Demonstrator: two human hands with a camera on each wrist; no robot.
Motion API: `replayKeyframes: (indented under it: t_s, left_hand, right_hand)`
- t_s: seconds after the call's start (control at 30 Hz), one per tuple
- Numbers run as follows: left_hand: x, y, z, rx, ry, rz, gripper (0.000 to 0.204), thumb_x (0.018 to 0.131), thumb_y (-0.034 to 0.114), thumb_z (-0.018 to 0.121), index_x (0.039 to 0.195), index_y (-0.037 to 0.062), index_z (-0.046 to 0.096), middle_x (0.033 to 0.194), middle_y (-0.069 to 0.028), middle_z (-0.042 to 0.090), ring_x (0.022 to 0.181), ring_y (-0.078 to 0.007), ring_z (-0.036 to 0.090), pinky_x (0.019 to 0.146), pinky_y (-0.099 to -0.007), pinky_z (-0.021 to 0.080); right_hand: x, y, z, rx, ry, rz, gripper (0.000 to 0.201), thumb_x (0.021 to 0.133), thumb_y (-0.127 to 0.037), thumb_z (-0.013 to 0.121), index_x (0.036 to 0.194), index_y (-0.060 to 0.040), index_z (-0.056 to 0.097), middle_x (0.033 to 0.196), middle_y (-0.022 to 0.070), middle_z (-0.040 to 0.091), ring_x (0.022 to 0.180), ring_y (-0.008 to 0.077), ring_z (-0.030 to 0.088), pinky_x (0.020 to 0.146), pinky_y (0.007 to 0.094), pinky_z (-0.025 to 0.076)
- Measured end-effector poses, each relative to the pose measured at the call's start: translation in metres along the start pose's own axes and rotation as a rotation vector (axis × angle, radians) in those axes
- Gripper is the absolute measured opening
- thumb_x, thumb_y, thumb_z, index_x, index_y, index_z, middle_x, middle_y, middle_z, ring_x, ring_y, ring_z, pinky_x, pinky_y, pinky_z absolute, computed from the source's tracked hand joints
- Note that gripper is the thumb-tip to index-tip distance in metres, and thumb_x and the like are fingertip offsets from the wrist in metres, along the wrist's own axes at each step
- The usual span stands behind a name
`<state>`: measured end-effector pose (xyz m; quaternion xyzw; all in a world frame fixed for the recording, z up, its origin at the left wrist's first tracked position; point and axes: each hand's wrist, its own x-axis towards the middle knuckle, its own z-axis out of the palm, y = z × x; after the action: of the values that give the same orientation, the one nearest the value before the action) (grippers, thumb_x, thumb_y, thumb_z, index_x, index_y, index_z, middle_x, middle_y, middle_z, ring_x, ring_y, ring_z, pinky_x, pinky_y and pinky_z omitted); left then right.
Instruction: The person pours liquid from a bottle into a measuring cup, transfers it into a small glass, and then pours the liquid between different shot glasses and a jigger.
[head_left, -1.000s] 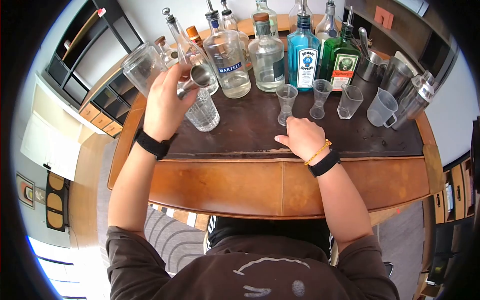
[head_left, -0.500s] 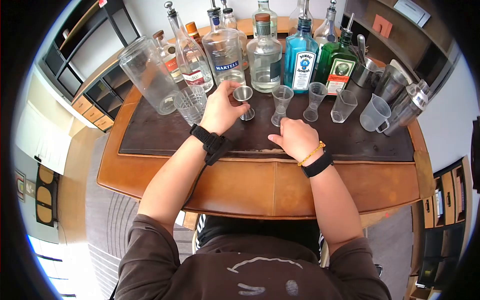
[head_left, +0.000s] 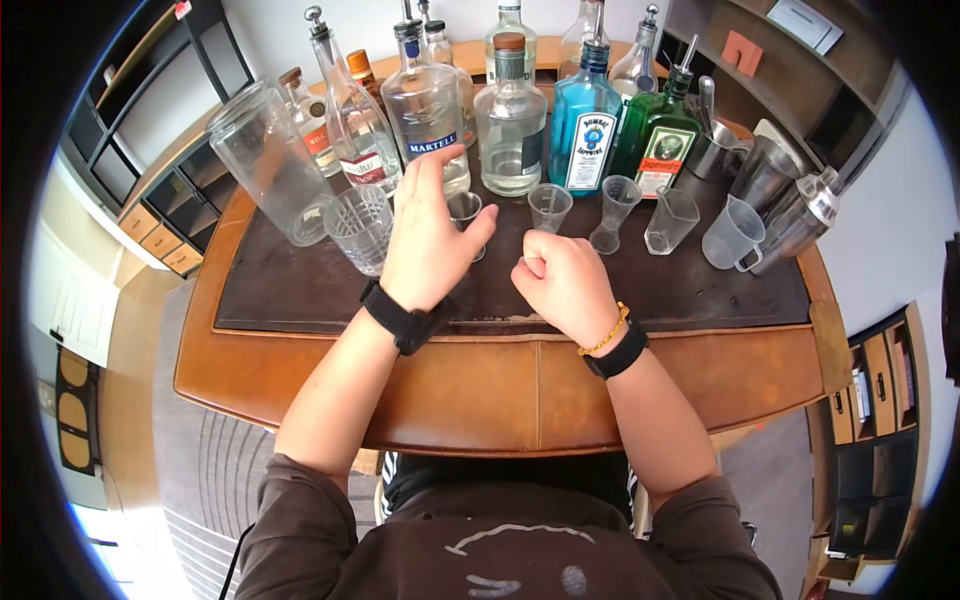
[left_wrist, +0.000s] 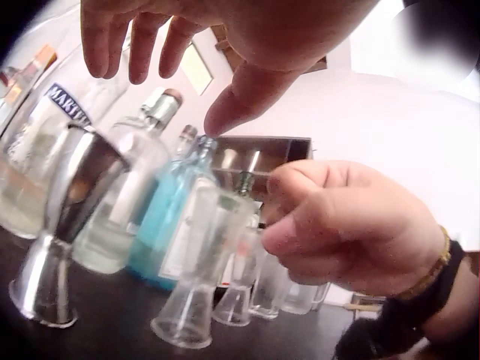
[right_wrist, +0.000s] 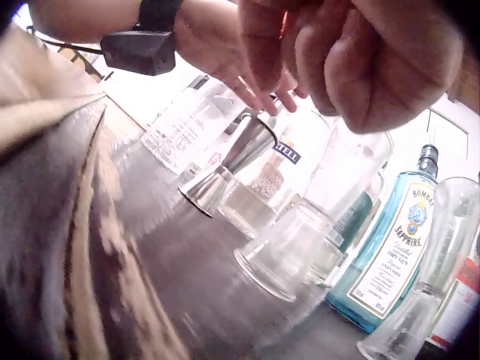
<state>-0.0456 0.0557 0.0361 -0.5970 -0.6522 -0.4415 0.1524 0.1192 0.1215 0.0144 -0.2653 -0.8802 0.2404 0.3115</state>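
Note:
A steel double-ended jigger [head_left: 465, 208] stands upright on the dark desk top, partly hidden behind my left hand [head_left: 425, 240]. That hand is raised with fingers extended and thumb apart, holding nothing; in the left wrist view the jigger [left_wrist: 64, 217] is below its fingers. My right hand [head_left: 572, 285] is held in a loose fist with nothing visible in it, just in front of a clear plastic jigger [head_left: 550, 205]. Left of my left hand stands a cut-glass tumbler [head_left: 358, 230]. The right wrist view shows curled right-hand fingers [right_wrist: 360, 67] above the clear jigger [right_wrist: 289, 247].
Several bottles stand behind, among them a Martell bottle [head_left: 425, 105], a blue one [head_left: 585, 130] and a green one [head_left: 658, 140]. A large glass vessel [head_left: 270, 165] is at the left. Rightward are another clear jigger [head_left: 615, 215], small measuring cups [head_left: 733, 235] and a steel shaker [head_left: 800, 215].
My left hand brought the steel jigger from above the tumbler down to the desk, then let go and opened. My right hand has curled its fingers more.

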Motion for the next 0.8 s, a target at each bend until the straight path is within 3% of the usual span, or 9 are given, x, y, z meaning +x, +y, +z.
replayKeyframes:
  t_s: [0.07, 0.1, 0.17, 0.2, 0.27, 0.33, 0.4, 0.7, 0.8]
  left_hand:
    - [0.003, 0.019, -0.003, -0.165, -0.055, 0.014, 0.057, 0.077, 0.011, 0.073, 0.127, 0.0018, 0.047, 0.119, -0.0167, 0.057, 0.113, -0.0301, 0.053, 0.097, -0.0394, 0.042]
    - [0.002, 0.029, -0.004, -0.322, -0.109, 0.025, 0.055, 0.078, 0.012, 0.072, 0.126, 0.0005, 0.047, 0.117, -0.0184, 0.057, 0.110, -0.0326, 0.054, 0.096, -0.0401, 0.042]
    - [-0.004, 0.044, -0.005, -0.669, -0.370, -0.066, 0.048, 0.087, 0.011, 0.064, 0.131, 0.0034, 0.046, 0.120, -0.0116, 0.058, 0.110, -0.0180, 0.055, 0.095, -0.0316, 0.042]
    - [-0.008, 0.044, 0.000, -0.750, -0.461, -0.080, 0.048, 0.089, 0.012, 0.063, 0.132, 0.0034, 0.044, 0.119, -0.0101, 0.057, 0.110, -0.0162, 0.053, 0.096, -0.0299, 0.042]
    - [-0.017, 0.043, 0.011, -0.834, -0.551, -0.094, 0.047, 0.091, 0.014, 0.061, 0.133, 0.0033, 0.043, 0.118, -0.0086, 0.056, 0.110, -0.0143, 0.052, 0.096, -0.0281, 0.041]
    - [-0.026, 0.043, 0.019, -1.094, -0.487, -0.336, 0.050, 0.091, 0.017, 0.065, 0.132, 0.0013, 0.042, 0.112, -0.0082, 0.054, 0.107, -0.0133, 0.050, 0.095, -0.0294, 0.041]
    - [-0.030, 0.038, 0.023, -1.116, -0.499, -0.322, 0.051, 0.091, 0.017, 0.065, 0.133, 0.0017, 0.040, 0.114, -0.0071, 0.052, 0.109, -0.0128, 0.049, 0.096, -0.0289, 0.040]
    - [-0.044, 0.020, 0.037, -1.560, -0.597, -0.558, 0.070, 0.084, 0.019, 0.073, 0.138, 0.0058, 0.030, 0.123, -0.0056, 0.043, 0.118, -0.0149, 0.042, 0.103, -0.0316, 0.035]
    - [-0.047, 0.018, 0.036, -1.663, -0.662, -0.678, 0.067, 0.088, 0.016, 0.069, 0.139, 0.0112, 0.026, 0.126, -0.0057, 0.040, 0.120, -0.0164, 0.044, 0.100, -0.0353, 0.042]
  right_hand:
    - [0.000, -0.007, -0.001, 0.243, 0.107, -0.078, 0.025, 0.072, -0.005, 0.063, 0.061, -0.0037, 0.041, 0.053, 0.0154, 0.047, 0.055, 0.0389, 0.052, 0.048, 0.0420, 0.038]
    - [-0.001, -0.003, 0.006, 0.415, 0.129, -0.097, 0.024, 0.073, -0.003, 0.062, 0.063, -0.0039, 0.041, 0.050, 0.0096, 0.041, 0.047, 0.0308, 0.048, 0.047, 0.0375, 0.035]
    - [-0.001, 0.002, 0.014, 0.705, 0.057, -0.056, 0.024, 0.075, -0.001, 0.062, 0.065, -0.0040, 0.040, 0.053, 0.0038, 0.036, 0.049, 0.0158, 0.040, 0.048, 0.0321, 0.033]
    - [0.001, 0.002, 0.014, 0.737, 0.114, -0.167, 0.026, 0.077, 0.000, 0.060, 0.065, -0.0054, 0.038, 0.060, -0.0002, 0.035, 0.060, 0.0076, 0.034, 0.051, 0.0275, 0.032]
    - [0.000, 0.006, 0.011, 0.984, -0.004, -0.030, 0.029, 0.079, 0.001, 0.060, 0.065, -0.0092, 0.037, 0.064, -0.0044, 0.039, 0.064, 0.0062, 0.034, 0.055, 0.0247, 0.032]
    - [0.000, 0.005, 0.010, 1.091, -0.039, 0.026, 0.029, 0.079, 0.001, 0.061, 0.066, -0.0104, 0.038, 0.066, -0.0061, 0.041, 0.065, 0.0058, 0.035, 0.056, 0.0239, 0.032]
    - [0.000, 0.002, 0.010, 1.322, -0.081, 0.119, 0.030, 0.079, 0.001, 0.062, 0.069, -0.0123, 0.037, 0.070, -0.0074, 0.040, 0.067, 0.0056, 0.035, 0.059, 0.0231, 0.033]
    - [0.004, 0.015, 0.007, 1.552, -0.337, 0.229, 0.031, 0.079, -0.001, 0.063, 0.074, -0.0142, 0.035, 0.078, -0.0061, 0.034, 0.072, 0.0061, 0.033, 0.067, 0.0215, 0.033]
    - [0.004, 0.019, 0.007, 1.606, -0.366, 0.278, 0.026, 0.083, 0.004, 0.056, 0.078, -0.0141, 0.038, 0.081, -0.0036, 0.036, 0.074, 0.0068, 0.036, 0.068, 0.0217, 0.035]
